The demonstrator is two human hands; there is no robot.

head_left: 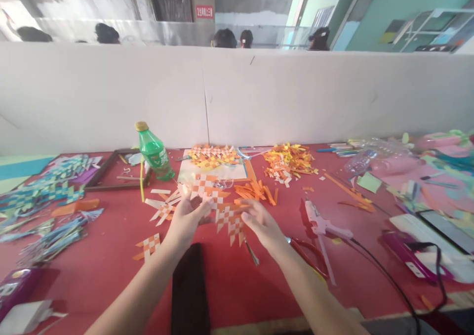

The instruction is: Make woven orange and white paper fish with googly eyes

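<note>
Both hands hold up a woven paper strip piece (217, 196) in an orange and white check, with pointed lower edges, above the red table. My left hand (190, 216) pinches its left side, thumb in front. My right hand (261, 224) grips its right side. Beneath, something slim and dark-tipped, perhaps tweezers (252, 253), lies by the piece; its exact kind is unclear. A smaller woven orange and white piece (148, 246) lies left of my left forearm, and another with loose white strips (163, 210) sits behind it. A black phone-like slab (190, 290) rests between my forearms.
A green bottle (153, 152) stands near the white partition (237, 98). Orange strips (257, 191) and a pile of yellow-orange clippings (291, 162) lie behind my hands. On the right are a glue gun (322, 221) with its cord and red-handled pliers (307, 256). Blue-green woven pieces (48, 187) cover the left.
</note>
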